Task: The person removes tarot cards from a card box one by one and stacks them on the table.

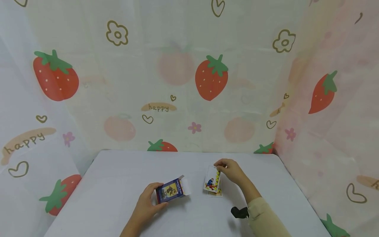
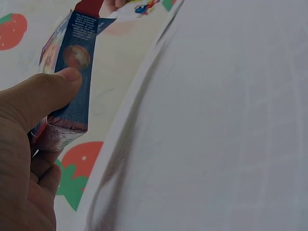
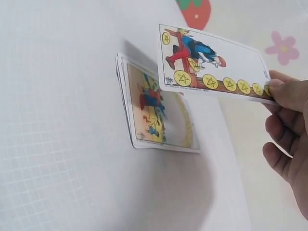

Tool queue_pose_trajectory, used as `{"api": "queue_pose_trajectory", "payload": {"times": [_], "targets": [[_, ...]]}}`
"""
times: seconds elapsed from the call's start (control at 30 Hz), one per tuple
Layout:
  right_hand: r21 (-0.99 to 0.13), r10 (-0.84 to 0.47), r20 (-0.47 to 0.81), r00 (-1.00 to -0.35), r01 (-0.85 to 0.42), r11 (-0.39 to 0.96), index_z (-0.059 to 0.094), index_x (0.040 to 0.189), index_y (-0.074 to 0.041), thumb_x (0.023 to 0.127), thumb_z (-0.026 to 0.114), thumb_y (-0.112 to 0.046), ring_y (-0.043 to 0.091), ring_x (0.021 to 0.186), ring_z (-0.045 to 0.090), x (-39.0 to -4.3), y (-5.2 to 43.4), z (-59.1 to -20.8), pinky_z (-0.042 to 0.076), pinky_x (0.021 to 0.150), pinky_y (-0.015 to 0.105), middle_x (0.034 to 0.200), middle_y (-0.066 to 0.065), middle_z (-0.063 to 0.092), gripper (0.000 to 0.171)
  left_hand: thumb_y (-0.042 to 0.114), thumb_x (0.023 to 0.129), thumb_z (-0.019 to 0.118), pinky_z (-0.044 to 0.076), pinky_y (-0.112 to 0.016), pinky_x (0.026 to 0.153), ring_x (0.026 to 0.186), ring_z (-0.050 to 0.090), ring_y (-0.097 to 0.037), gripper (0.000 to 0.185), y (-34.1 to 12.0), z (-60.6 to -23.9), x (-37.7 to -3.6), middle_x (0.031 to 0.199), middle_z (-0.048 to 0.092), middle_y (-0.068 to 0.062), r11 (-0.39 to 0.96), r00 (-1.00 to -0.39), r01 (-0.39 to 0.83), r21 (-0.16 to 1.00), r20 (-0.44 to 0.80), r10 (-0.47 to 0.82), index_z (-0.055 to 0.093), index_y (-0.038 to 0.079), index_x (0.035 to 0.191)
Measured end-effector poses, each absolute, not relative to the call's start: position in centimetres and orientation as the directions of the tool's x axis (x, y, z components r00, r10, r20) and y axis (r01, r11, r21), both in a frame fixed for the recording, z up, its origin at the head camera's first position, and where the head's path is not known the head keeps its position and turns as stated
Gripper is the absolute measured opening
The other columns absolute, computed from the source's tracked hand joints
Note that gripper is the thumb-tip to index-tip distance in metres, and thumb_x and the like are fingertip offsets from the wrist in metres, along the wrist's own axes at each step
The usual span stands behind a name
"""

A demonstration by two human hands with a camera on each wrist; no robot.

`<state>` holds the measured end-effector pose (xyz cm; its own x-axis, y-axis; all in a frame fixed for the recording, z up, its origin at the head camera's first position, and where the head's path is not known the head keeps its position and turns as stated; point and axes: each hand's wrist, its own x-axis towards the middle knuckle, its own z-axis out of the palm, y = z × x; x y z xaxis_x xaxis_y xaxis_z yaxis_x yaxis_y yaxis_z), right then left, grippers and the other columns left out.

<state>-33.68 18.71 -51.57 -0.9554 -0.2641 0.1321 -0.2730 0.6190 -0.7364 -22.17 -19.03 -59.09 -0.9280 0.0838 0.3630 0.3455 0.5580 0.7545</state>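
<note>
My left hand (image 1: pixel 145 201) grips a small blue tarot card box (image 1: pixel 169 191) by its closed end. Its picture side faces up, and its flap stands open towards the right. The left wrist view shows the thumb pressed on the narrow printed side of the box (image 2: pixel 77 53). My right hand (image 1: pixel 233 170) pinches one tarot card (image 3: pixel 211 62) by its end, between thumb and fingers. On the card is a figure in blue and red, with several yellow pentacles. Below it, apart from the held card, lies a small pile of tarot cards (image 3: pixel 159 115), face up on the table.
The white-covered table (image 1: pixel 118 171) meets a strawberry-print curtain (image 1: pixel 189 98) at the back and sides. A black object (image 1: pixel 240 212) sticks out beside the right sleeve (image 1: pixel 265 214).
</note>
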Motion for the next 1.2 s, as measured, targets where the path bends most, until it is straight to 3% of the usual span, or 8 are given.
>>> {"api": "queue_pose_trajectory", "payload": {"times": [0.27,0.8,1.2], "targets": [[-0.738,-0.229,0.071,-0.971,-0.206,0.642,0.076,0.107,-0.011,0.099,0.067,-0.013,0.015,0.084,0.059,-34.3,19.1,-52.9,0.05,0.073,0.03,0.089,-0.002,0.068,0.012,0.016,0.069,0.096,0.042,-0.049,0.118,0.136,0.055,-0.025,0.077,-19.2,-59.1,-22.2,0.138,0.06,0.002,0.559,-0.93,0.345,0.754,0.355,0.095,0.059,0.014,0.136],[-0.752,-0.192,0.047,-0.98,-0.162,0.639,0.075,0.104,-0.011,0.099,0.067,-0.011,0.017,0.087,0.059,-35.2,19.2,-55.3,0.051,0.072,0.029,0.093,0.002,0.068,0.01,0.016,0.067,0.097,0.043,-0.049,0.117,0.134,0.056,-0.025,0.077,-19.4,-59.4,-22.3,0.137,0.061,0.003,0.56,-0.919,0.368,0.742,0.382,0.098,0.059,0.016,0.135],[-0.747,-0.174,0.053,-0.983,-0.154,0.646,0.076,0.103,-0.009,0.097,0.068,-0.007,0.017,0.091,0.063,-35.8,18.6,-57.2,0.055,0.081,0.034,0.096,0.002,0.072,0.01,0.018,0.069,0.096,0.043,-0.047,0.118,0.135,0.056,-0.024,0.076,-19.4,-59.2,-22.2,0.137,0.061,0.002,0.558,-0.922,0.362,0.747,0.375,0.096,0.059,0.017,0.135]]}}
